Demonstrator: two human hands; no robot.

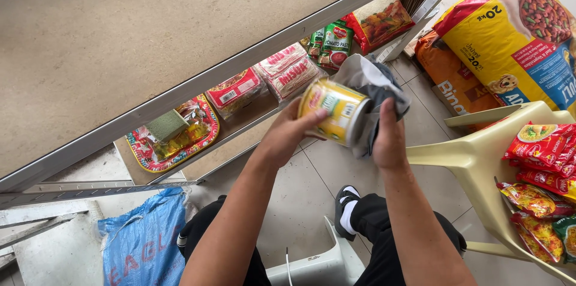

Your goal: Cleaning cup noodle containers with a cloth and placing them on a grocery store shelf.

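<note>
My left hand (287, 133) grips a yellow tin can (333, 110), held on its side at chest height. Against the can's right end my right hand (389, 139) presses a grey and white cloth (371, 82); the cloth bunches up over my fingers. Both hands hover above the tiled floor, in front of a low shelf board (240, 127).
A bare upper shelf board (120, 28) with a metal rim fills the top left. The lower shelf holds noodle packets (288, 70), green tomato paste pouches (333, 43) and a round tray (174, 136). A cream plastic chair (480, 154) with snack packets (543, 166) stands right; big yellow sacks (516, 40) behind it.
</note>
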